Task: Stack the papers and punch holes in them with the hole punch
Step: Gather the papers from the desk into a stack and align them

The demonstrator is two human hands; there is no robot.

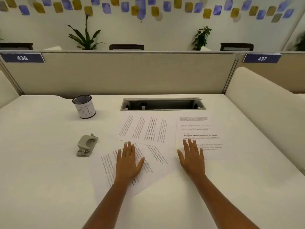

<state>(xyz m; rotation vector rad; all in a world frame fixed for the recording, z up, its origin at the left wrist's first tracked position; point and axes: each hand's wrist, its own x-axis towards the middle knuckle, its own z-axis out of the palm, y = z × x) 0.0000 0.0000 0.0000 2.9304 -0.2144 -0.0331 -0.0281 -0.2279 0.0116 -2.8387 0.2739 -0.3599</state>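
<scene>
Three printed sheets lie spread on the white desk. The nearest sheet [156,164] is skewed, and my left hand [128,160] rests flat on it with fingers apart. A second sheet [145,128] lies turned sideways behind it, overlapping its far corner. The third sheet [201,128] lies straight at the right; my right hand [192,157] lies flat, palm down, on its near left corner. A grey metal hole punch [87,145] sits to the left of the papers, a hand's width from my left hand. Neither hand holds anything.
A mesh cup [84,106] wrapped in paper marked "BIN" stands at the back left. An open cable slot [162,104] is set into the desk [41,162] behind the papers. Beige partitions [115,75] close the back and right sides.
</scene>
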